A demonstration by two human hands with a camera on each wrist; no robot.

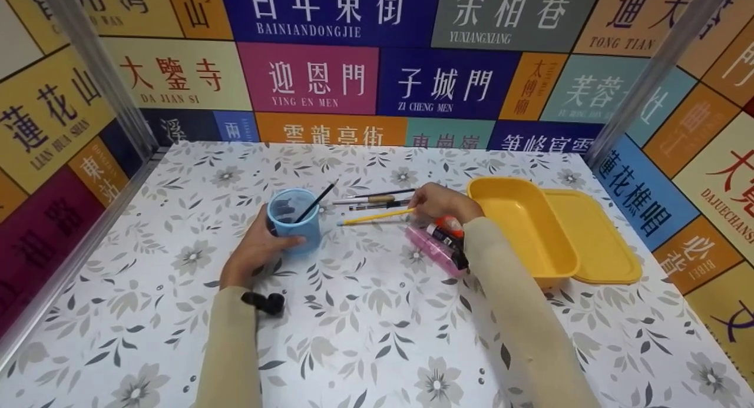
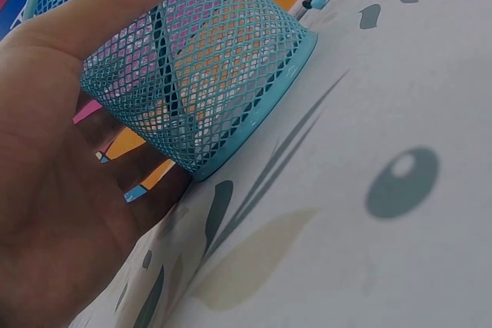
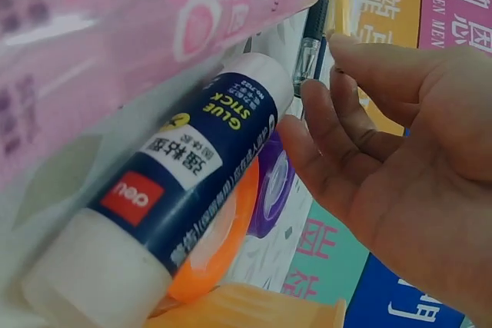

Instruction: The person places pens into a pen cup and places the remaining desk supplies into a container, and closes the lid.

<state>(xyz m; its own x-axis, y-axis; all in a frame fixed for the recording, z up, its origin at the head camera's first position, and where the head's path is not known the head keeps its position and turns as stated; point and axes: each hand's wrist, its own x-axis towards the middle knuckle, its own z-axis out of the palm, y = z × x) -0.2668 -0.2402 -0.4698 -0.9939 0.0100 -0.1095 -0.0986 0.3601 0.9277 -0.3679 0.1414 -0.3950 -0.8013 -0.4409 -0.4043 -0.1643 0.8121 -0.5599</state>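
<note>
My left hand (image 1: 259, 246) grips a light blue mesh pen holder (image 1: 303, 240), thumb across its near side and fingers round the left. The holder stands upright on the table, and a black pencil (image 1: 316, 203) leans inside it; the mesh shows in the left wrist view. Between the thumb and fingers of my right hand (image 1: 443, 202) is the end of a yellow pencil (image 1: 377, 217), whose blue-tipped end points toward the holder. Just behind that pencil lie several pens (image 1: 377, 200). In the right wrist view, a glue stick (image 3: 192, 151) lies beside the hand.
A pink translucent container (image 1: 433, 250) lies near my right wrist, beside orange (image 3: 219, 247) and purple (image 3: 274, 186) rings resembling tape rolls. Further right sit a yellow box (image 1: 518, 219) and its yellow lid (image 1: 607, 237). Patterned panels with Chinese lettering border the floral-covered table (image 1: 353, 349).
</note>
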